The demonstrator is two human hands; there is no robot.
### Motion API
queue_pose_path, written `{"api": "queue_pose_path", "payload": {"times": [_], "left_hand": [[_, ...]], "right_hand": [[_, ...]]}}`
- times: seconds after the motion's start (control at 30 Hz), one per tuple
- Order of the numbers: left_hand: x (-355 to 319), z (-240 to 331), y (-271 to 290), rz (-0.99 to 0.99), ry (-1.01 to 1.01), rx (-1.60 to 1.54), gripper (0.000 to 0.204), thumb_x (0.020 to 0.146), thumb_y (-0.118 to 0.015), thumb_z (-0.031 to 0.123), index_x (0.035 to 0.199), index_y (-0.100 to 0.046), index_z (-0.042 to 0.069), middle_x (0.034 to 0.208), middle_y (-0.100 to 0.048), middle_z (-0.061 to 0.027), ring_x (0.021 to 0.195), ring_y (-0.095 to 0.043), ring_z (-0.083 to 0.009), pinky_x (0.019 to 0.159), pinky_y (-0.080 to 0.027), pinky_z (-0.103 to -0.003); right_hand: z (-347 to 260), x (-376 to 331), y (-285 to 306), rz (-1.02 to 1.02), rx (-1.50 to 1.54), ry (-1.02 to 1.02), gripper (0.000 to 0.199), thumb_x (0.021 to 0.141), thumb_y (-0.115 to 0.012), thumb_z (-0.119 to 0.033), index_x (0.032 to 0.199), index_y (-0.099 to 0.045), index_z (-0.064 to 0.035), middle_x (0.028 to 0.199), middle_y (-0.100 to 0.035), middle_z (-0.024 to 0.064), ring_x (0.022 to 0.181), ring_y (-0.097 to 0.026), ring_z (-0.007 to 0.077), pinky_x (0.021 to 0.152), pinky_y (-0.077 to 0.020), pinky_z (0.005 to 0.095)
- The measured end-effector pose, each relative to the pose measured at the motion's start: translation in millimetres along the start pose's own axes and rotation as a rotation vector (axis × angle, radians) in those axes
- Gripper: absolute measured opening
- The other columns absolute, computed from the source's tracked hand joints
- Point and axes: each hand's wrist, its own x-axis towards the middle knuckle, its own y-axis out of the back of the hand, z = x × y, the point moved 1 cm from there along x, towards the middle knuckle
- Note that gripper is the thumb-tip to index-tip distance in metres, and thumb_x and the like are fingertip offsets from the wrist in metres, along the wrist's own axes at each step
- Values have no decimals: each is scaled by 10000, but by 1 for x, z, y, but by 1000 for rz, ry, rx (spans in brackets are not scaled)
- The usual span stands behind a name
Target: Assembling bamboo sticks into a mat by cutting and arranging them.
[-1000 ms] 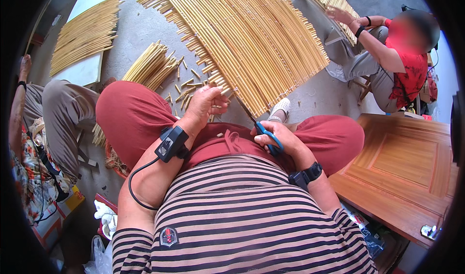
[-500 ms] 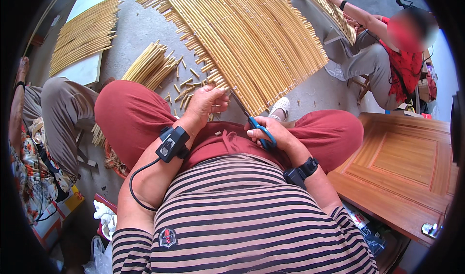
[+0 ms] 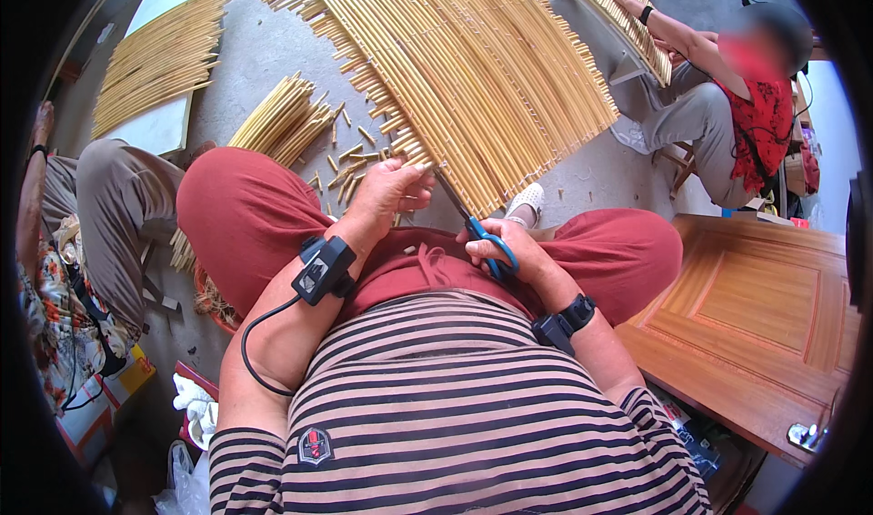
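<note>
In front of me a large mat of yellow reed stalks (image 3: pixel 464 69), tied in rows, slopes away from my lap. My left hand (image 3: pixel 389 192) pinches the ends of stalks at the mat's near left corner. A pair of scissors with blue handles (image 3: pixel 492 253) is in my right hand (image 3: pixel 518 249), fingers through the loops. Its dark blades point up and left to the stalk ends beside my left fingertips. Whether the blades touch a stalk I cannot tell. A small cut piece (image 3: pixel 410 250) lies on my red trousers.
Left of the mat lie a bundle of stalks (image 3: pixel 277 122) and scattered short offcuts (image 3: pixel 350 178). Another layer of stalks (image 3: pixel 164 55) rests on a white board. A seated person (image 3: pixel 741 119) works at the far right; another sits at left. A wooden door panel (image 3: pixel 755 310) stands at right.
Hardly anything differs. My hands and the scissors hold nearly the same place; the person at the far right has shifted their head slightly.
</note>
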Motion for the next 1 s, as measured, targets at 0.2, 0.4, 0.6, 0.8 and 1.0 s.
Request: {"api": "queue_pose_path", "payload": {"times": [0.2, 0.4, 0.6, 0.8, 1.0], "left_hand": [[0, -1, 0, 2, -1, 3, 197, 848, -567, 208, 965, -563, 49, 804, -632, -52, 626, -601, -104, 590, -527, -257], [1, -2, 2, -7, 22, 18, 203, 862, -551, 206, 995, -555, 53, 822, -633, -61, 629, -610, -118, 596, -533, -277], [0, -2, 0, -2, 25, 6, 205, 872, -537, 215, 991, -558, 50, 824, -632, -69, 627, -611, -125, 597, -534, -284], [0, -2, 1, -7, 19, 22, 203, 874, -533, 216, 981, -565, 47, 827, -634, -71, 615, -605, -128, 592, -530, -284], [0, -1, -1, 0, 22, 73, 203, 849, -560, 258, 947, -589, 83, 781, -639, -35, 562, -561, -91, 543, -484, -226]], "right_hand": [[2, 0, 0, -23, 39, 20, 338, 751, -690, -249, 982, -592, -23, 695, -560, 4, 584, -516, 68, 536, -425, 190], [5, 1, 2, -39, 40, 29, 359, 752, -685, -238, 1009, -581, -10, 705, -563, 10, 578, -513, 68, 534, -419, 186], [3, 3, 0, -21, 80, 10, 365, 751, -692, -230, 1012, -581, -1, 698, -563, 14, 564, -509, 69, 519, -414, 187], [9, 7, 2, -3, 98, 7, 367, 741, -707, -229, 1004, -589, -2, 682, -566, 12, 546, -512, 69, 504, -415, 185], [5, 5, -2, 62, -7, 24, 354, 748, -698, -234, 992, -586, -5, 672, -554, 1, 538, -507, 60, 492, -413, 172]]}}
